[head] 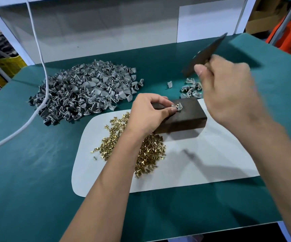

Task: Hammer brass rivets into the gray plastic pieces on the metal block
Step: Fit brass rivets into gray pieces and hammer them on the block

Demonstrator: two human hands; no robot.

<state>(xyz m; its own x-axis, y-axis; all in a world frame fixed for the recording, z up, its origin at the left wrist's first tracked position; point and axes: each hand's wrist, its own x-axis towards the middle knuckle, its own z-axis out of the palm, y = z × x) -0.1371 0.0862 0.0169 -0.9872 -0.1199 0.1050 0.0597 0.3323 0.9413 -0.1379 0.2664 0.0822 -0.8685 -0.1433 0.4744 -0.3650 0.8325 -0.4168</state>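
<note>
A dark metal block lies on a white mat in the middle of the green table. My left hand pinches a small gray plastic piece with a brass rivet in it on top of the block. My right hand grips a dark flat metal striking tool, raised and motion-blurred above and right of the block. Loose brass rivets lie heaped on the mat, partly under my left forearm.
A large heap of gray plastic pieces sits at the left. A small cluster of gray pieces lies behind the block. A white cable hangs down across the left side of the table. White panels stand at the back.
</note>
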